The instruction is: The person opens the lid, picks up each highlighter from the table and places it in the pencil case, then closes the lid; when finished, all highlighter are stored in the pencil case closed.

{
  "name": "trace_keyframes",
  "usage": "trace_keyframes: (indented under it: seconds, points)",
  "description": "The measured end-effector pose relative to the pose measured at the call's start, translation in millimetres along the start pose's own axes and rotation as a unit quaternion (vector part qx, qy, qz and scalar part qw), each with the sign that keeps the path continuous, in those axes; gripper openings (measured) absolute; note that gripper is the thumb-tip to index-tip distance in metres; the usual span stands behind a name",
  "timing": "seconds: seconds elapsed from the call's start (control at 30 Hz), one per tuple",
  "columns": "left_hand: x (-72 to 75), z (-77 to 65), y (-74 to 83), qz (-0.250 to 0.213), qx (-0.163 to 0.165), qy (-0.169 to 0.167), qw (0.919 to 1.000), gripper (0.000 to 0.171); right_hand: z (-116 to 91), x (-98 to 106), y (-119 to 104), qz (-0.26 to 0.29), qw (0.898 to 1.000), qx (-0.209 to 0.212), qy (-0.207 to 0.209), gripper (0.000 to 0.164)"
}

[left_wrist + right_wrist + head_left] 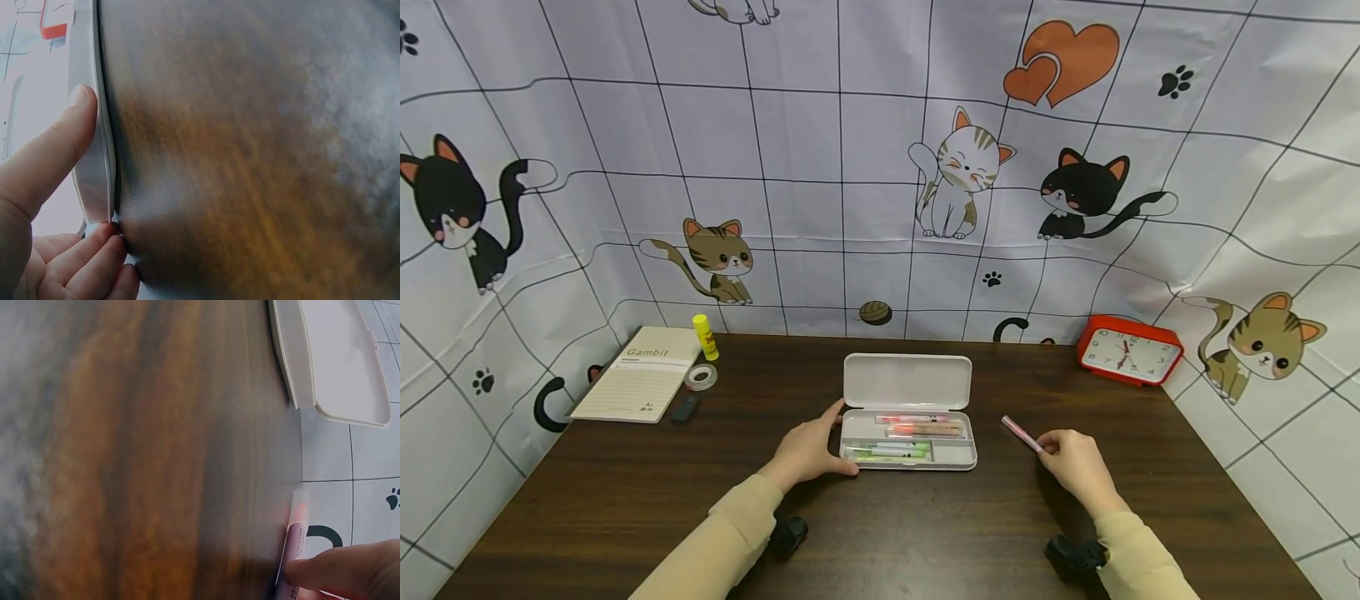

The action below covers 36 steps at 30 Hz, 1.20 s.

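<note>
A white pencil case point(955, 454) lies with its lid point(907, 381) raised at the back. Pink pens point(925, 430) are in its rear section, and green-and-white pens point(891, 451) fill the front left compartment. My left hand point(808, 450) holds the case's left end, its thumb point(78, 125) against the front wall and fingers curled at the end wall. To the right of the case, my right hand point(1075, 467) pinches a pink pen point(1022, 434) between thumb and fingers. In the right wrist view this pen point(294, 540) has a clear cap and printing on its barrel.
At the back left lie a notebook point(643, 375), a yellow glue stick point(705, 337), a roll of white tape point(702, 377) and a dark eraser-like block point(685, 409). A red alarm clock point(1130, 350) stands at the back right. Cat-printed sheeting point(805, 133) borders the brown table point(925, 533).
</note>
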<state>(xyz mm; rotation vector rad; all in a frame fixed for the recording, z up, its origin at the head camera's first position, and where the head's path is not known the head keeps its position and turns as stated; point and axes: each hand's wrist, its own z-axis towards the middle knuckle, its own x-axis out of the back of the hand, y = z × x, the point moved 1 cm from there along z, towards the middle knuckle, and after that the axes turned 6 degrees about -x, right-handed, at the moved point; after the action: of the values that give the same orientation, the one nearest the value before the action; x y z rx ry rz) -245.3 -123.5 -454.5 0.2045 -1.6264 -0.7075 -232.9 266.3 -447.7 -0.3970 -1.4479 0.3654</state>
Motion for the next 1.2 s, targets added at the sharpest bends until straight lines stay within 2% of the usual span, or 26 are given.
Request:
trace_keyframes:
  seconds: [0.2, 0.33, 0.8, 1.2]
  points:
    - [0.5, -0.6, 0.9, -0.002, 0.0, 0.0, 1.0, 0.109, -1.7, -1.5, -0.2, 0.012, 1.0, 0.002, 0.023, 0.008]
    - [0.3, -0.7, 0.7, -0.003, -0.001, -0.001, 1.0, 0.109, -2.4, -1.5, -4.7, 0.009, 1.0, 0.009, 0.02, 0.009]
    - [0.7, -0.6, -0.5, 0.003, -0.002, -0.003, 1.0, 0.109, -2.3, -2.6, -27.8, 0.01, 0.998, 0.039, 0.039, 0.012]
    - [1.5, -0.5, 1.0, 0.004, -0.001, -0.006, 1.0, 0.109, -2.0, -17.2, -55.1, 0.017, 0.997, 0.069, 0.037, 0.011]
